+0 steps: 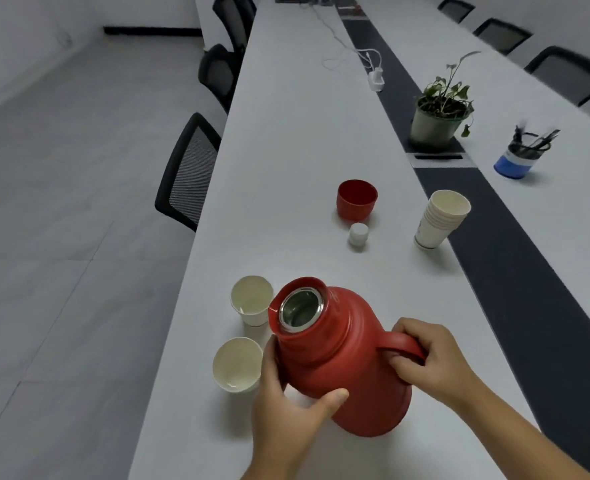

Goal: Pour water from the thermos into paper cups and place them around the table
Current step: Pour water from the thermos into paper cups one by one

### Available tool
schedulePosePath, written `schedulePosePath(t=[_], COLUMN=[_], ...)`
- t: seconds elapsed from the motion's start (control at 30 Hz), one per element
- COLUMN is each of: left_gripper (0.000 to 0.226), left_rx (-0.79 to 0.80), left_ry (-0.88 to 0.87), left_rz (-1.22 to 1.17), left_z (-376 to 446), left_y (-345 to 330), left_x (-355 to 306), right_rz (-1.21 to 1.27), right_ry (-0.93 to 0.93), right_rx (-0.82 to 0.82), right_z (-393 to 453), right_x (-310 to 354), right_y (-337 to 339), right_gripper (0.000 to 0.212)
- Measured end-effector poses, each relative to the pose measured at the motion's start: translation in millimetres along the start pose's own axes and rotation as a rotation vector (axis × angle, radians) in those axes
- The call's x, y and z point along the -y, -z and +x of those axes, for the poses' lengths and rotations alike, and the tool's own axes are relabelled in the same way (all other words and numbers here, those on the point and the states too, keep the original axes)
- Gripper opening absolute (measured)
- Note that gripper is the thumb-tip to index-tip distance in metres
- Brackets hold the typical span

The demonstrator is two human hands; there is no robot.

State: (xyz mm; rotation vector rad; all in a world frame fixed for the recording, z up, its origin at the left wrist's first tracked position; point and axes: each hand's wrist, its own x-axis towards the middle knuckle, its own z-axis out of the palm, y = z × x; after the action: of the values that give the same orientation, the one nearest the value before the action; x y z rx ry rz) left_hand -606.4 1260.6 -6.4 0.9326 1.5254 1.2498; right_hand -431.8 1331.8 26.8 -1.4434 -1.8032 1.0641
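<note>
A red thermos (342,355) with its mouth uncovered tilts to the left over the white table (286,150). My right hand (432,362) grips its handle. My left hand (286,403) holds the body, thumb on the near side and fingers round the neck. Two single paper cups stand by the table's left edge: the far cup (252,299) just left of the thermos mouth, the near cup (236,363) beside my left hand. A little water shows at the bottom of each. A stack of paper cups (440,218) stands farther right.
The thermos's red lid cup (357,199) and white stopper (358,234) stand mid-table. A dark strip (515,258) runs down the table's middle, with a potted plant (437,116), a blue pen holder (518,157) and a charger with cables (376,77) beyond. Black chairs (189,171) line the left edge.
</note>
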Motion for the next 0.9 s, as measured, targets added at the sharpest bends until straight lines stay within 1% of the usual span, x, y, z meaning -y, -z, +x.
schedulePosePath(t=[0.07, 0.1, 0.17, 0.3, 0.47, 0.57, 0.73, 0.9], left_gripper=[0.088, 0.087, 0.081, 0.072, 0.079, 0.081, 0.08, 0.087], left_rx=[0.038, 0.048, 0.075, 0.11, 0.055, 0.054, 0.106, 0.097], left_ry=[-0.046, -0.062, -0.086, -0.103, -0.112, -0.11, -0.12, -0.129], left_rz=[0.058, 0.102, 0.17, 0.189, 0.286, 0.336, 0.404, 0.429], left_z=[17, 27, 49, 89, 140, 176, 234, 278], left_y=[-8, -11, -18, -29, -33, -30, -22, -16], left_x=[-10, -16, -28, -42, -48, -58, -71, -66], right_rz=[0.026, 0.04, 0.069, 0.086, 0.191, 0.264, 0.336, 0.365], right_ry=[-0.039, -0.067, -0.107, -0.12, -0.113, -0.11, -0.1, -0.071], right_rx=[-0.012, -0.028, -0.052, -0.071, -0.11, -0.13, -0.185, -0.225], right_z=[13, 22, 40, 82, 138, 173, 227, 268], right_x=[-5, -7, -9, -17, -34, -41, -47, -56], right_y=[7, 9, 14, 19, 10, -1, -21, -39], right_gripper=[0.008, 0.006, 0.012, 0.016, 0.016, 0.012, 0.024, 0.024])
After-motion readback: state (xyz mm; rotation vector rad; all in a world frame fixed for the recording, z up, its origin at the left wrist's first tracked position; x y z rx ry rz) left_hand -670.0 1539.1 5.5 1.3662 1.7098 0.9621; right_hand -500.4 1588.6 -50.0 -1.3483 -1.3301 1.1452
